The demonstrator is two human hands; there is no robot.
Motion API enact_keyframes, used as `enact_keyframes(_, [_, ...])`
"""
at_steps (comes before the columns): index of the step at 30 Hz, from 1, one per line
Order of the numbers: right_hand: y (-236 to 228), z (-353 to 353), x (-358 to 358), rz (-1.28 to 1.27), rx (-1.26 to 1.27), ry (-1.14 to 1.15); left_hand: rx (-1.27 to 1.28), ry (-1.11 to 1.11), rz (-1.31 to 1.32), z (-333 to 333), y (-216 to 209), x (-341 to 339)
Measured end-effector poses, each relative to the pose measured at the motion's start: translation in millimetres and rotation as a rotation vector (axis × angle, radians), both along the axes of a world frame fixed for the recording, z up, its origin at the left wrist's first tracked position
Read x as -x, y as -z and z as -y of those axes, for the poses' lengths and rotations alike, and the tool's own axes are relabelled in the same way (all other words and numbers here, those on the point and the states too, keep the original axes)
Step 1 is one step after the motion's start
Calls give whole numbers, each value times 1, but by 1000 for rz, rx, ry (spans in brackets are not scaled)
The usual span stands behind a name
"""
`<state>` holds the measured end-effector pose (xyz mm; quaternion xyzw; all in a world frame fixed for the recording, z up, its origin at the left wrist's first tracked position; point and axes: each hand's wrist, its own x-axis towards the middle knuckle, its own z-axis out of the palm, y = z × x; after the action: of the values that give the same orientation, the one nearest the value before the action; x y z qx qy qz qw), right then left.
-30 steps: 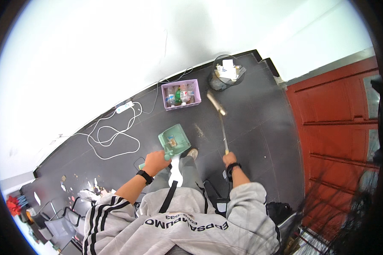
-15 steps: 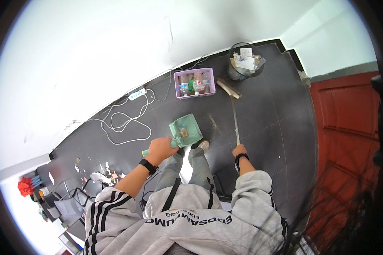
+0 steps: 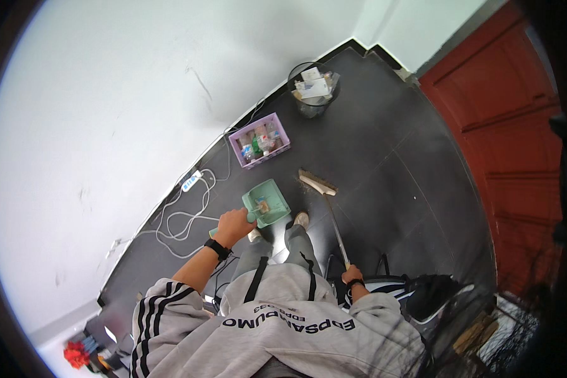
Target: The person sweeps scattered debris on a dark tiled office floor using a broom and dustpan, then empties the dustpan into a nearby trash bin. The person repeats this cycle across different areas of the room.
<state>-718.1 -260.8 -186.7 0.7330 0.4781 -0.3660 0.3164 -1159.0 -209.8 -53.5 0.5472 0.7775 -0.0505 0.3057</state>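
Note:
My left hand (image 3: 234,227) is closed round the handle of a green dustpan (image 3: 277,211). Some litter, with a tan and blue piece (image 3: 262,204) among it, lies inside the pan, just ahead of my feet. In my right hand (image 3: 352,274) is the end of a long-handled broom (image 3: 336,228). Its pale head with dark bristles (image 3: 317,183) rests on the dark floor, to the right of and a little beyond the dustpan. A little dust shows on the floor by the bristles.
A purple box (image 3: 284,147) of plastic bottles stands near the wall. Beyond it is a black wire bin (image 3: 313,108) full of rubbish. A white power strip (image 3: 192,181) and looped white cable (image 3: 184,234) lie at left. A red door (image 3: 485,135) is at right; a black bag (image 3: 431,295) sits behind my right hand.
The broom head has come away from beside the purple box, nearer to me and the dustpan. My right hand has drawn back. The view has turned toward the right.

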Motion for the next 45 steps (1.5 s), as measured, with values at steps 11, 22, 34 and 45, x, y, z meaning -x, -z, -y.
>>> enact_keyframes(11, [30, 49, 73, -205, -197, 319, -49, 373, 53, -34, 18, 41])
enact_keyframes(22, [44, 110, 252, -403, -21, 545, -164, 445, 165, -50, 42, 92])
enact_keyframes(34, [-44, 137, 178, -346, -51, 678, -112, 398, 161, -26, 32, 107])
enact_keyframes(45, [51, 45, 150, -260, -85, 853, -61, 176, 128, 9, 26, 100])
